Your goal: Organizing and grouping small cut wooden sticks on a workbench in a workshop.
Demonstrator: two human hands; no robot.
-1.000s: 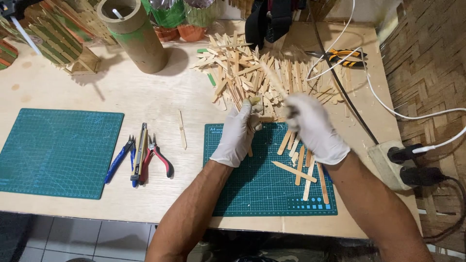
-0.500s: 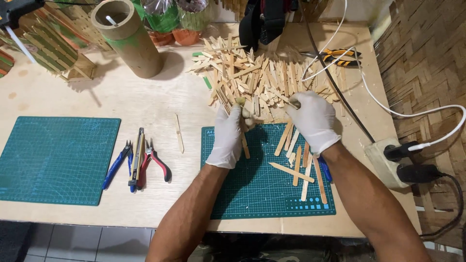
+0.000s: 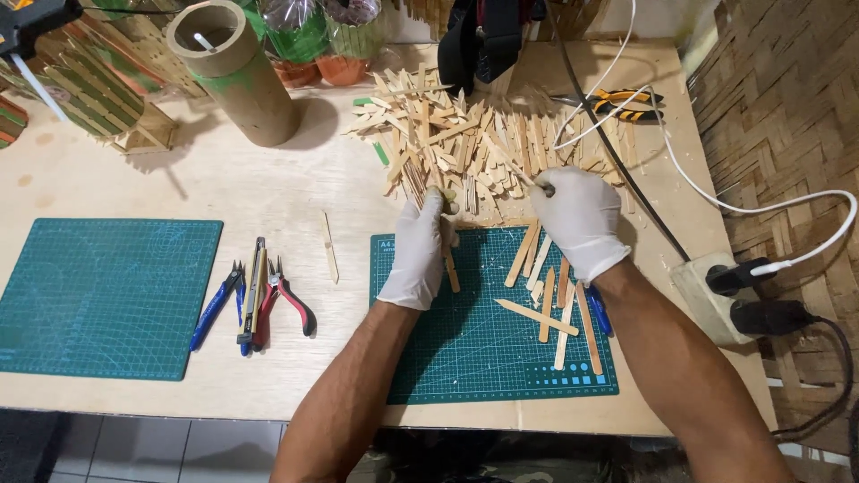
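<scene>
Both hands (image 3: 420, 255) (image 3: 580, 224) now deeper into stick pile (image 3: 465, 143).

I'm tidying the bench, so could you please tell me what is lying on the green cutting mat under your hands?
On the green cutting mat lie several loose flat wooden sticks. A blue tool shows partly beside the right forearm; the rest is covered.

Bright, even light — sharp, soft shadows

Pale plywood table (image 3: 268, 192), woven bamboo wall (image 3: 787, 107), tiled floor (image 3: 170, 452)
</scene>
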